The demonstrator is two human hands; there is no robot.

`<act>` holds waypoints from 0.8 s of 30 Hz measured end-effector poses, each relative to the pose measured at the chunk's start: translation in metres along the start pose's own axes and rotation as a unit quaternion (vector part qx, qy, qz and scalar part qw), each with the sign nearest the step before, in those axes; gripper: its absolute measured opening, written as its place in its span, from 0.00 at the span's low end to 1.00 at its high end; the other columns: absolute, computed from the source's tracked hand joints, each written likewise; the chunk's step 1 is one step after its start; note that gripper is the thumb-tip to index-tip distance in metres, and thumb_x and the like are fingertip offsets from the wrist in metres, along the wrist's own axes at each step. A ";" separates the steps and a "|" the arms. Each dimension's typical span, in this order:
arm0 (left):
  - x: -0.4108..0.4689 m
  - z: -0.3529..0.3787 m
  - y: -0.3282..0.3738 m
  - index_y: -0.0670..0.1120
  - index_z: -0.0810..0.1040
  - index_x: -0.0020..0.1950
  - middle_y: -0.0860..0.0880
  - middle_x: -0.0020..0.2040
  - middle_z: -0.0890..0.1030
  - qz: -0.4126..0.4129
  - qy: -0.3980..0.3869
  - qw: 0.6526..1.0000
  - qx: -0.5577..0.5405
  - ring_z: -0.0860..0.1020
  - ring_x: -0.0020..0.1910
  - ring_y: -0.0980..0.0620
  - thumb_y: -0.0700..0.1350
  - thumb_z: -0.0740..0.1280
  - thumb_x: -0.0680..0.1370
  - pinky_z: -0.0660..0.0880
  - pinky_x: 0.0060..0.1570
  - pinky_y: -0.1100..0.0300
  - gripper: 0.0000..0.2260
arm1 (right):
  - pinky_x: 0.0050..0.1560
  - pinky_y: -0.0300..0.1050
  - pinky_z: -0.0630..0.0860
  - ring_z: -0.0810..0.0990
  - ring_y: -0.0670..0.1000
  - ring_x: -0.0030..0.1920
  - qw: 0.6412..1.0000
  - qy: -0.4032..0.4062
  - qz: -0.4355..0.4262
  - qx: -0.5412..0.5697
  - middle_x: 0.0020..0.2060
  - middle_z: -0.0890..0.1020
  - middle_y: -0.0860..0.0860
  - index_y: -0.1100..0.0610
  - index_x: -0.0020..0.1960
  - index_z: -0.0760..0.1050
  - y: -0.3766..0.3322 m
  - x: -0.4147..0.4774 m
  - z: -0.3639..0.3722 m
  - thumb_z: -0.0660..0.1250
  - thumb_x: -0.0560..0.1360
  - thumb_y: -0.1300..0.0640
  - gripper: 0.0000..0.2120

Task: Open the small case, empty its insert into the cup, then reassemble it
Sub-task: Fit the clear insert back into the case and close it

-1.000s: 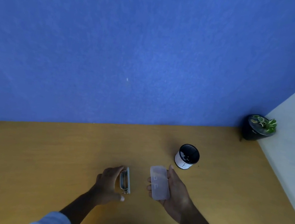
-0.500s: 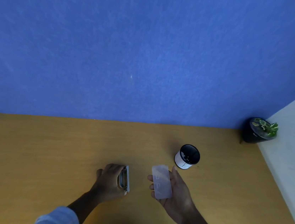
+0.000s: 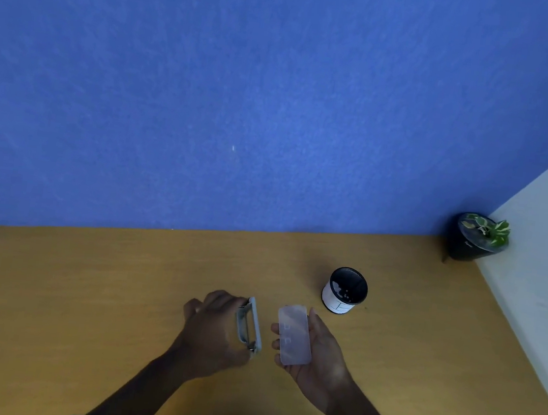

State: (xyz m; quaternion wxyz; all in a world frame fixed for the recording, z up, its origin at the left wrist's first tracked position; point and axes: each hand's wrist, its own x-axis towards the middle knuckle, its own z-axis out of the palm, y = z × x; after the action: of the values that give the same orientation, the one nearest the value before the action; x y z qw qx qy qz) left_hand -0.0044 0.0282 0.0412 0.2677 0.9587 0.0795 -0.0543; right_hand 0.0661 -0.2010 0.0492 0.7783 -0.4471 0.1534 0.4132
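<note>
Two parts: the case is apart, one piece in each hand, low in the frame just right of centre.
Insert [image 3: 249, 325]: a grey tray held on edge by the left hand [image 3: 212, 331]; its hollow side faces that palm, likely so it can be lined up with the shell.
Left grip: fingers curled over the top of the insert, thumb under its lower end, closed on it.
Shell [image 3: 295, 334]: a frosted, flat piece lying face-up across the fingers of the right hand [image 3: 317, 347], presented toward the insert and near it but apart.
Right grip: a shallow open cradle under the shell, thumb along its right edge.
Cup [image 3: 345, 290]: upright on the desk [image 3: 83, 287], up and right of the hands, pale specks inside; emptying looks done.
Stage: probably reassembly, sliding insert into shell.
Plant [image 3: 477, 237]: far right corner, well clear.
</note>
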 end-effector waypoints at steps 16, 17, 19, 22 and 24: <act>-0.004 -0.020 0.082 0.56 0.74 0.66 0.59 0.60 0.76 0.050 0.004 0.986 0.156 0.70 0.70 0.54 0.70 0.65 0.62 0.55 0.66 0.44 0.36 | 0.61 0.53 0.78 0.85 0.56 0.60 0.999 -0.037 0.005 -0.008 0.63 0.85 0.59 0.54 0.70 0.81 0.003 -0.011 0.024 0.49 0.87 0.38 0.30; -0.004 -0.020 0.084 0.56 0.73 0.67 0.59 0.61 0.76 0.047 0.001 0.986 0.161 0.70 0.70 0.53 0.70 0.64 0.62 0.55 0.67 0.43 0.36 | 0.60 0.53 0.78 0.86 0.55 0.59 0.999 -0.032 0.006 -0.004 0.62 0.86 0.59 0.54 0.70 0.82 0.002 -0.011 0.025 0.50 0.87 0.38 0.29; -0.003 -0.020 0.087 0.56 0.73 0.70 0.58 0.64 0.76 0.043 -0.005 0.984 0.170 0.69 0.71 0.53 0.71 0.63 0.63 0.55 0.67 0.43 0.38 | 0.60 0.52 0.78 0.86 0.55 0.59 1.000 -0.020 0.002 -0.004 0.60 0.86 0.59 0.55 0.69 0.82 0.001 -0.011 0.026 0.52 0.87 0.39 0.29; -0.002 -0.020 0.090 0.55 0.71 0.73 0.57 0.65 0.75 0.044 -0.011 0.982 0.181 0.69 0.72 0.52 0.69 0.62 0.64 0.55 0.67 0.42 0.39 | 0.61 0.54 0.78 0.83 0.58 0.60 1.000 -0.010 -0.006 -0.001 0.60 0.85 0.61 0.61 0.71 0.79 0.002 -0.010 0.027 0.56 0.86 0.40 0.29; -0.003 -0.019 0.091 0.55 0.71 0.74 0.57 0.66 0.75 0.044 -0.014 0.982 0.183 0.69 0.72 0.51 0.69 0.62 0.65 0.56 0.67 0.43 0.40 | 0.60 0.54 0.78 0.83 0.59 0.59 1.000 -0.011 -0.014 -0.008 0.59 0.85 0.62 0.62 0.70 0.79 0.003 -0.009 0.028 0.57 0.86 0.41 0.28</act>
State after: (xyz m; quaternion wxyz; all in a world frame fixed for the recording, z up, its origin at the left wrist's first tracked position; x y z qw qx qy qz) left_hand 0.0105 -0.0384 0.1038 0.0905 0.9932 0.0224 -0.0698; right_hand 0.0546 -0.1817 0.0687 0.7821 -0.4508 0.1353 0.4085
